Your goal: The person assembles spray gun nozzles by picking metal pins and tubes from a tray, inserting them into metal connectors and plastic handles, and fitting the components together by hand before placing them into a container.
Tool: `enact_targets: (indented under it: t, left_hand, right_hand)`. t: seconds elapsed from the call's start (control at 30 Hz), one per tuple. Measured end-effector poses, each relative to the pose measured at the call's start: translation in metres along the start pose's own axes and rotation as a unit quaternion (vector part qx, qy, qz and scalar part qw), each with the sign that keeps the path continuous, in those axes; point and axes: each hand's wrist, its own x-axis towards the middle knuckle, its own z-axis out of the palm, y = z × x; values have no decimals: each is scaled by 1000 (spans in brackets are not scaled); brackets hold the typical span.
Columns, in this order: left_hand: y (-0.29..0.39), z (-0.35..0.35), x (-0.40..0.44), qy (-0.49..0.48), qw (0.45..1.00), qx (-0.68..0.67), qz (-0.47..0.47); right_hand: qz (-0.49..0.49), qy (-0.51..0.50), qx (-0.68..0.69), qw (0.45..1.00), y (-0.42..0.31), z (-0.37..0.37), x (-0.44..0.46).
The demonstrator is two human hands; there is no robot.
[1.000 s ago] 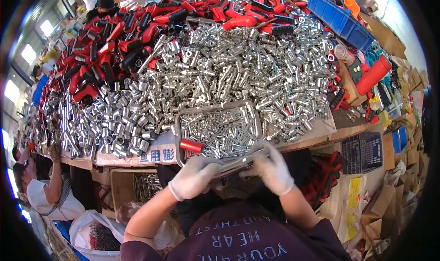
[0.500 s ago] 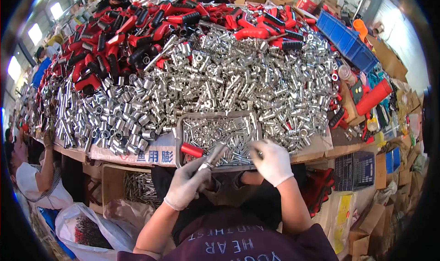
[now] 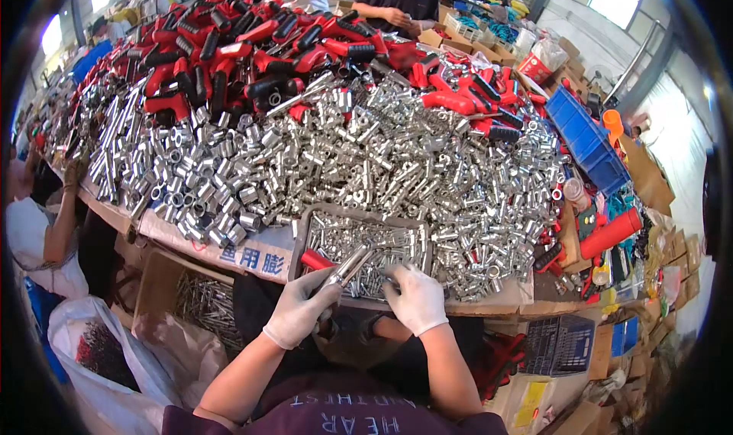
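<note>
My left hand [image 3: 300,311], in a pale glove, is closed around a shiny metal tube [image 3: 351,265] that points up and to the right. Over the front of a grey tray [image 3: 429,246] is my gloved right hand [image 3: 418,301]. Its fingers are curled in close to the small parts, and whatever they pinch is hidden. The tray holds many small silver pins and fittings [image 3: 336,233]. A red cylinder [image 3: 314,259] lies at the tray's left side, just beyond my left hand.
Behind the tray spreads a heap of metal fittings [image 3: 366,153], with red-and-black handles [image 3: 282,38] piled beyond. At right are a blue bin [image 3: 588,145] and a red tube [image 3: 611,233]. A co-worker [image 3: 397,4] is opposite; another person's arm [image 3: 61,229] shows left.
The view has shifted and turned slightly. My right hand has moved left and lower at the tray, closer to my left hand. The left hand still holds the metal tube.
</note>
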Motion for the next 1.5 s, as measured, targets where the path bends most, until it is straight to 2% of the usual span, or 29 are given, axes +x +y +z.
enact_targets:
  t: [0.17,0.27,0.3,0.33,0.4,0.47,0.5,0.57,0.6,0.63,0.67,0.7,0.77,0.8,0.83,0.97,1.03,1.13,1.27,1.37,1.5]
  left_hand:
    - [-5,1,1,11,1000,9,11]
    - [-4,3,1,16,1000,-4,6]
    - [-4,3,2,17,1000,-7,6]
    - [-6,3,2,10,1000,-9,15]
    - [-8,5,3,3,1000,-11,24]
    - [-8,8,4,-6,994,65,85]
    - [-9,10,4,-5,994,67,86]
    - [-13,11,2,-24,989,90,111]
    - [-11,13,2,-15,991,106,82]
    - [-17,9,3,9,982,162,94]
    - [-16,6,2,-5,985,155,79]
    - [-39,2,13,13,972,176,154]
    - [-41,6,14,0,974,144,172]
    - [-38,5,11,3,973,152,173]
    - [-34,4,9,-1,972,161,174]
    - [-35,5,7,20,967,190,171]
    - [-34,5,7,-17,974,152,167]
    - [-17,7,-6,-17,973,171,155]
    - [-20,8,-4,-15,964,211,160]
    - [-37,5,10,-28,963,189,191]
    - [-26,7,2,-27,960,213,179]
  right_hand:
    - [-24,-23,-14,999,-3,5,2]
    - [25,2,7,1000,-4,3,1]
    - [61,15,156,986,-6,-1,0]
    - [97,27,302,948,-9,-7,-2]
    - [128,41,549,825,-28,-23,-6]
    - [115,51,536,835,-43,-24,-8]
    - [98,59,525,843,-48,-24,-7]
    - [57,78,383,919,-39,-19,-8]
    - [13,105,292,951,-40,-17,-5]
    - [5,124,295,948,-46,-16,-2]
    - [5,126,244,962,-41,-10,-3]
    - [5,130,245,961,-41,-7,-3]
    - [-54,167,204,963,-43,-4,-3]
    - [-71,161,188,966,-44,-5,-3]
    - [-26,108,172,979,-47,-11,-7]
    - [-79,115,114,984,-61,-30,-9]
    - [-89,116,106,984,-61,-30,-9]
    - [-55,148,56,986,-57,-28,-11]
    - [-64,131,85,986,-59,-34,-13]
    - [-70,116,132,982,-62,-32,-16]
    - [-96,173,53,979,-72,-32,-17]
